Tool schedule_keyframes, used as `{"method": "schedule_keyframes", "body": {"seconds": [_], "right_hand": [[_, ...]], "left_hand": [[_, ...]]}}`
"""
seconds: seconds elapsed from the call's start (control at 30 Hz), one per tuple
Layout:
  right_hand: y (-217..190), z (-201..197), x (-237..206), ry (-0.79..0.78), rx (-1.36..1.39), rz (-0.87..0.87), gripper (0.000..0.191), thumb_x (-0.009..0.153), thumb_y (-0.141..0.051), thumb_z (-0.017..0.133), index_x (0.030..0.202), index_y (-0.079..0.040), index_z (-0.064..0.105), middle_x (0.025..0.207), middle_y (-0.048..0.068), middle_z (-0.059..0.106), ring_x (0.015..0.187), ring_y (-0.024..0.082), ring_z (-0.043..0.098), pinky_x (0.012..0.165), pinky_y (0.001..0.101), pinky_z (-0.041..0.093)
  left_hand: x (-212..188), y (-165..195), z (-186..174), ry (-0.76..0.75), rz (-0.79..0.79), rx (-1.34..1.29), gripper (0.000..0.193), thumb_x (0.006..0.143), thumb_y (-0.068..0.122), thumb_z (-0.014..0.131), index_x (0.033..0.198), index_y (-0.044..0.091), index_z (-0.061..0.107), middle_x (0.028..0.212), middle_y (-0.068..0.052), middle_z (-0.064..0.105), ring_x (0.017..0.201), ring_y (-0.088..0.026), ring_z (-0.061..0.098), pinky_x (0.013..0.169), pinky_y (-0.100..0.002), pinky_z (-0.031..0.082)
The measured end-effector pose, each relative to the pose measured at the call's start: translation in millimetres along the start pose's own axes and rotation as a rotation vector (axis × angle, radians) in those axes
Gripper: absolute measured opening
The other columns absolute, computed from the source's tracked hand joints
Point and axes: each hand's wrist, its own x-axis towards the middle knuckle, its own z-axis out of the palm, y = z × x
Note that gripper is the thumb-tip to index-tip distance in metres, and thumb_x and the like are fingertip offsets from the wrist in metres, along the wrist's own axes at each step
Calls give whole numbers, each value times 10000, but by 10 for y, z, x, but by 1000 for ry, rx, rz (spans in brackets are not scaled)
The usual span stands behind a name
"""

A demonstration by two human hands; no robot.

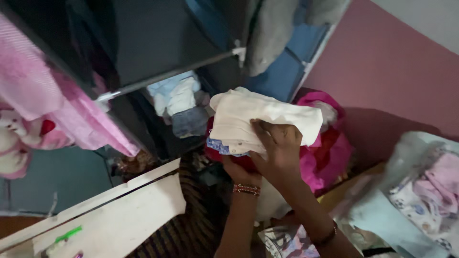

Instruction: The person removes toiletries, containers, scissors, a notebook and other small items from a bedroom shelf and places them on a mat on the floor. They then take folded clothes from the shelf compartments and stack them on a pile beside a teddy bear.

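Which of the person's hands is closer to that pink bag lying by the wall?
The right hand, pressing on top of the folded cream cloth, lies beside the pink bag. The left hand, supporting the pile from beneath, sits farther from it.

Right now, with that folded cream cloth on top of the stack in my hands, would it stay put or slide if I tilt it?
The folded cream cloth looks soft and floppy: its edges droop past the right hand pressing on it. It probably weighs little. Tilted, it could slip off the garments beneath, which the left hand supports from below.
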Motion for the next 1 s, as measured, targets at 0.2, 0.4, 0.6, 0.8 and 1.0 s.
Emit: {"method": "schedule_keyframes", "body": {"seconds": [0.2,0.4,0.6,0.8,1.0], "right_hand": [[180,-470,-206,-37,-26,63,764,670,-208,841,1394,-109,618,1337,64,627,1153,317,518,1038,488,361],[450,-1120,-455,-31,-72,102,723,730,-232,832,1403,-90,607,1374,54,623,1166,280,529,1065,477,369],[673,-1879,-770,-6,-147,155,681,780,-251,817,1405,-77,613,1413,59,629,1160,261,548,1071,453,375],[927,-2812,-1116,16,-279,188,674,804,-281,821,1418,-96,612,1420,41,633,1208,282,540,1078,493,358],[1266,-3969,-1429,102,-481,167,692,811,-329,839,1436,-129,618,1439,63,621,1383,319,497,1180,552,308]], "left_hand": [[-238,-420,108,72,-75,79,702,980,530,357,1510,83,466,1519,-134,537,1379,-337,520,1160,-485,406],[-527,-944,275,-51,-283,55,712,975,542,382,1535,105,437,1565,-118,487,1433,-318,463,1190,-480,363],[-928,-1610,476,-149,-462,12,734,923,550,408,1489,86,469,1497,-140,525,1373,-334,498,1141,-508,387],[-1450,-2358,771,-52,-501,170,667,946,503,430,1470,100,515,1484,-104,578,1363,-312,545,1154,-486,437],[-2086,-3239,1177,-269,-679,-44,620,948,529,519,1420,129,556,1387,-101,623,1154,-295,639,972,-447,556]]}}
